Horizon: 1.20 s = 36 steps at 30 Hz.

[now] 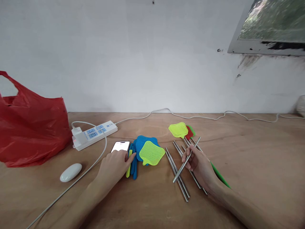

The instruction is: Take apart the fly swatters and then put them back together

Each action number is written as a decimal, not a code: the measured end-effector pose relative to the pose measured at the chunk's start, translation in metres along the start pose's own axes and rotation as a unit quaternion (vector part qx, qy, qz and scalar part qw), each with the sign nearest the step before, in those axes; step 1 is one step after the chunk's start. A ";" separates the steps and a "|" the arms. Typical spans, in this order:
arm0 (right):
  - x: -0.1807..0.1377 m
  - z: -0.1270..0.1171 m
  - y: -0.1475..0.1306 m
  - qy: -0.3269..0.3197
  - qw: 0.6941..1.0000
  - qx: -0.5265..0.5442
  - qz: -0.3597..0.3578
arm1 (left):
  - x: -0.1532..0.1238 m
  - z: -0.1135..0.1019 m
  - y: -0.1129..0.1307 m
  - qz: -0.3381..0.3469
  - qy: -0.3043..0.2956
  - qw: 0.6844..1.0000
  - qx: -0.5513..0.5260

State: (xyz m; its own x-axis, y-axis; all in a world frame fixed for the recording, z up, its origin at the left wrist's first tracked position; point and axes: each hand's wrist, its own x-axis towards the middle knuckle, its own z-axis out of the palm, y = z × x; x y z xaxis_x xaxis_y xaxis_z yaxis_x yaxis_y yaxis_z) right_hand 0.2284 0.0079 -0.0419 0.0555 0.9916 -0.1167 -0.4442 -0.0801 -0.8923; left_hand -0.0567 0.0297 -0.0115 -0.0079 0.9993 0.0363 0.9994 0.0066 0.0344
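the front head (pixel 152 153) is yellow-green with a grid of small holes; the rear head (pixel 148 138) is blue and likewise perforated. the far heads (pixel 178 129) are yellow-green, red and green. each rod (pixel 182 168) is silver. the grips (pixel 135 170) are blue, except one yellow. the bag (pixel 35 127) is red. the strip (pixel 111 127) is white with light-blue sockets (pixel 92 135).

Nothing can be read for certain — the faint print on the phone (pixel 120 146) screen and the marks on the white power strip (pixel 97 134) are too small.
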 end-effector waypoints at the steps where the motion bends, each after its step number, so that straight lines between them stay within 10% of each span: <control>1: 0.000 0.000 0.000 0.001 1.000 -0.001 0.000 | 0.000 0.001 0.000 0.002 0.002 1.000 0.005; 10: -0.001 0.002 -0.001 0.003 1.000 0.001 -0.002 | -0.005 -0.003 0.004 0.046 0.051 0.998 -0.013; 19: -0.002 0.003 -0.003 0.000 1.000 -0.011 0.003 | -0.015 0.020 0.015 0.418 0.127 0.894 -0.100; 36: 0.001 -0.001 0.002 -0.009 1.000 -0.016 0.004 | -0.005 0.038 0.022 0.327 0.185 0.923 -0.086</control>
State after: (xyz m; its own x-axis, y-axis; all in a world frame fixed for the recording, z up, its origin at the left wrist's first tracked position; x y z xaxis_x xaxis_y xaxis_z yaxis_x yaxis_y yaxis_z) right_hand 0.2288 0.0090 -0.0441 0.0371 0.9926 -0.1159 -0.4165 -0.0901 -0.9046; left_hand -0.0335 0.0258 -0.0485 0.5514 0.7071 0.4426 0.7750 -0.6305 0.0417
